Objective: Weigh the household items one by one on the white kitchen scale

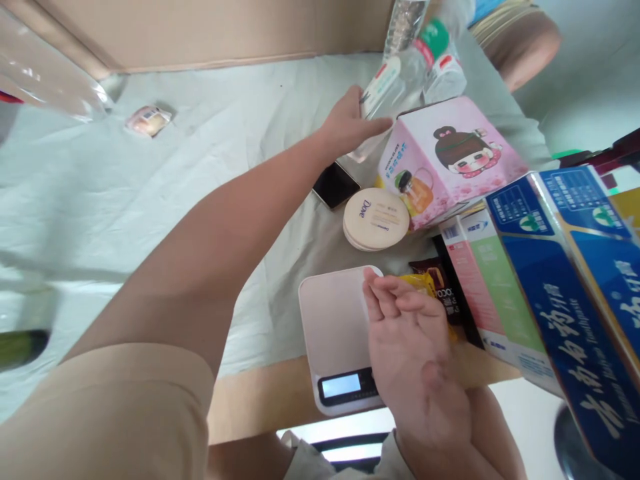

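Observation:
My left hand (350, 123) stretches across the table and is closed around a clear plastic bottle with a white and red label (387, 87), next to the pink cartoon box (445, 157). My right hand (407, 333) hovers palm-up, fingers loosely apart and empty, over the right edge of a small white digital kitchen scale (333, 327), whose display faces me. A round cream Dove tin (376, 219) lies between the scale and the pink box.
A black phone (335, 185) lies by the bottle. More bottles (440, 60) stand behind. Toothpaste boxes (565, 287) and a dark snack packet (445, 287) crowd the right. A small wrapped item (149, 120) lies far left on the pale cloth (200, 173). Cardboard wall (210, 33) at back.

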